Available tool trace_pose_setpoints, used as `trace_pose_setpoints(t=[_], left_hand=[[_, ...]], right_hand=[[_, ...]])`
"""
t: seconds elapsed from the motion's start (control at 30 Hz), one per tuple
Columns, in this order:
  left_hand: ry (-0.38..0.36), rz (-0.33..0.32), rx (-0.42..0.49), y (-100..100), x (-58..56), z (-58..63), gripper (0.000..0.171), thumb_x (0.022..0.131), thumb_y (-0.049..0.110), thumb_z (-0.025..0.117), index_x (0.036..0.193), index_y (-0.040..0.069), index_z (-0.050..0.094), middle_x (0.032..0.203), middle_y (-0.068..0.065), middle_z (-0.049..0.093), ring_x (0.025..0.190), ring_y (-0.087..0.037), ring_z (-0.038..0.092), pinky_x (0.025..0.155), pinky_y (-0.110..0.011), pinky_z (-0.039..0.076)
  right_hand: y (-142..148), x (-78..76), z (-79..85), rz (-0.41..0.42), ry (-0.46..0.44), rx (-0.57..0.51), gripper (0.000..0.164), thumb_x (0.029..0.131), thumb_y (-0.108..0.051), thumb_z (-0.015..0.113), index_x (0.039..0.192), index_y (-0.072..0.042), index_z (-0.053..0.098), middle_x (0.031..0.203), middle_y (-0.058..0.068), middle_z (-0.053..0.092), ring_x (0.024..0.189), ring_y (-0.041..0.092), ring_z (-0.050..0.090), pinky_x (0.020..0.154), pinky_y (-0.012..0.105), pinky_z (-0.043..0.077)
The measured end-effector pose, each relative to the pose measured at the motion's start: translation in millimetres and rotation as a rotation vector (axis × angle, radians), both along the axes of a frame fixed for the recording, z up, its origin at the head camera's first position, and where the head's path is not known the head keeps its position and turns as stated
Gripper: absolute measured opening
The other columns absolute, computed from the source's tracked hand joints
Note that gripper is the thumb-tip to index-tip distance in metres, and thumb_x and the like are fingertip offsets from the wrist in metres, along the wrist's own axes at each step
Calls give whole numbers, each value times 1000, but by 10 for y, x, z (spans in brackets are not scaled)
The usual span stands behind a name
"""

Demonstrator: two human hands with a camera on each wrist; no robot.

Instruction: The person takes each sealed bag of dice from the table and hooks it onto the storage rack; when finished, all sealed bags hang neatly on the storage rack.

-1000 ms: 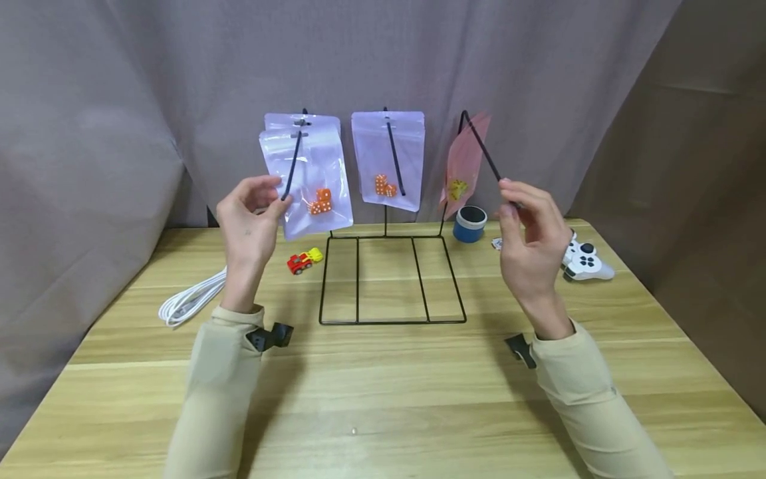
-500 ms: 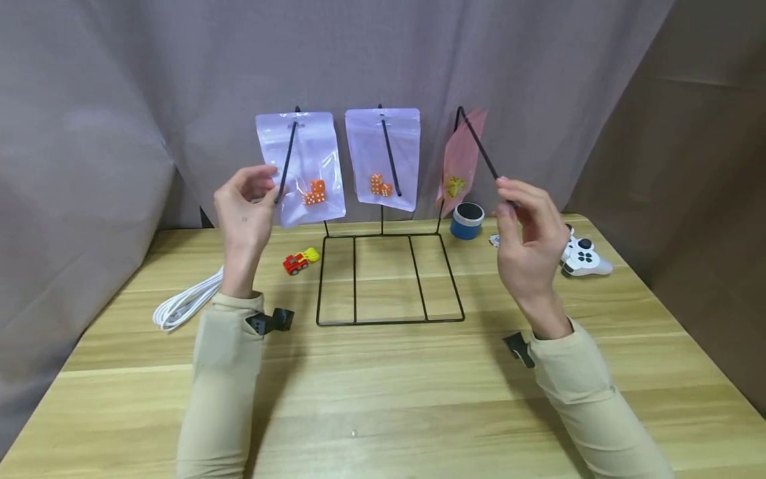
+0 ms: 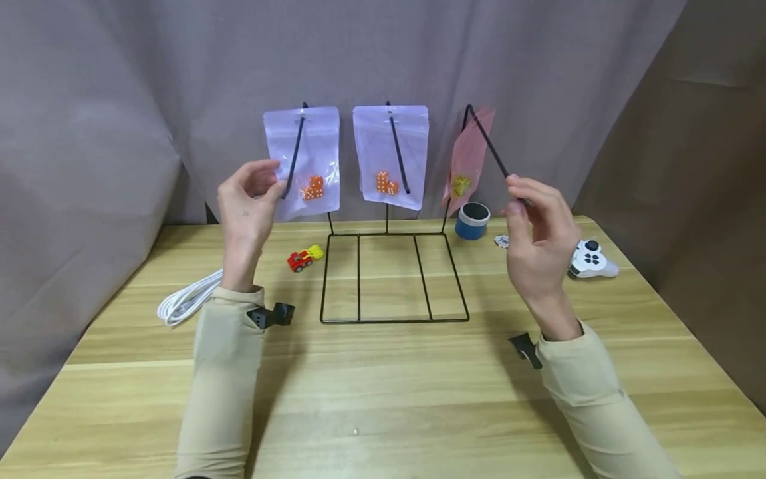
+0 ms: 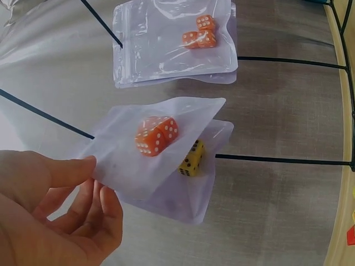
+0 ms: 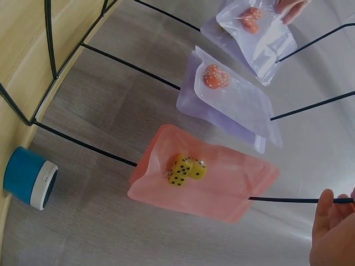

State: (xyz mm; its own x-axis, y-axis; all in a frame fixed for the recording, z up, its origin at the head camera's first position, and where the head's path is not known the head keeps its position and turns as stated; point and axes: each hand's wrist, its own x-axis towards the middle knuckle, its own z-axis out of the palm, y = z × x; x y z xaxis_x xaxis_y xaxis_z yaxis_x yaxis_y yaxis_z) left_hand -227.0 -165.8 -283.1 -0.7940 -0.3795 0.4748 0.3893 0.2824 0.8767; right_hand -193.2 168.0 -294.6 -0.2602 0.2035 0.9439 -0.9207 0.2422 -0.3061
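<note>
In the head view my left hand point(image 3: 247, 209) pinches the left edge of the front purple zip pouch point(image 3: 320, 150) hanging on the left hook. That pouch holds orange dice point(image 4: 156, 136); behind it, in the left wrist view, another purple pouch shows a yellow die point(image 4: 192, 159). My right hand point(image 3: 541, 246) pinches the end of the rack's right hook point(image 3: 489, 143), from which a pink pouch point(image 5: 205, 174) with yellow dice point(image 5: 186, 169) hangs. On the middle hook hang purple pouches point(image 3: 391, 150), the front one with orange dice point(image 3: 385, 183).
The black wire rack point(image 3: 395, 322) stands on the wooden table point(image 3: 383, 392). Left of it lie a white cable point(image 3: 188, 299) and a red-yellow toy car point(image 3: 304, 258). A blue cylinder point(image 3: 471, 223), a round chip point(image 3: 501, 241) and a white game controller point(image 3: 592, 259) are to the right.
The front left pouch has slid back along its hook, up against the one behind, my left hand staying at its edge. My right hand keeps its hold on the hook end.
</note>
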Motion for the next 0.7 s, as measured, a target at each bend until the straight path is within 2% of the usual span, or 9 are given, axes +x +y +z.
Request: trace_pose_setpoints(t=[0.23, 0.33, 0.43, 0.57, 0.7], left_hand=[[-13, 4, -15, -28, -22, -49, 28, 85, -3, 66, 112, 6, 68, 103, -13, 66, 90, -20, 62, 83, -25, 53], [-3, 17, -23, -48, -36, -76, 27, 86, -2, 65, 112, 6, 68, 103, -13, 66, 90, -20, 62, 84, -26, 53], [-4, 46, -53, -55, -59, -114, 24, 89, 2, 63, 112, 7, 68, 106, -11, 66, 93, -19, 62, 86, -26, 52], [48, 120, -113, -50, -97, -146, 20, 94, 8, 58, 111, 5, 67, 107, -10, 67, 94, -18, 62, 84, -24, 51], [178, 213, -221, -70, -90, -168, 19, 95, 8, 55, 107, 0, 68, 102, -13, 67, 90, -22, 62, 80, -28, 51]], right_hand=[[48, -30, -17, -57, -14, 57, 18, 84, 15, 51, 96, 13, 64, 105, 20, 66, 98, 30, 63, 81, 25, 55], [51, -38, -9, -110, -7, 80, 21, 84, 14, 51, 97, 11, 67, 105, 17, 67, 98, 30, 63, 85, 31, 55], [39, -12, 10, -175, 11, 86, 22, 83, 12, 51, 97, 9, 68, 105, 14, 68, 95, 28, 64, 85, 31, 55], [15, 61, 66, -239, 32, 70, 22, 83, 10, 52, 97, 8, 69, 102, 14, 69, 92, 27, 65, 82, 25, 54], [30, 61, 112, -253, 14, 82, 22, 83, 10, 51, 98, 9, 69, 98, 17, 69, 89, 24, 63, 80, 22, 52]])
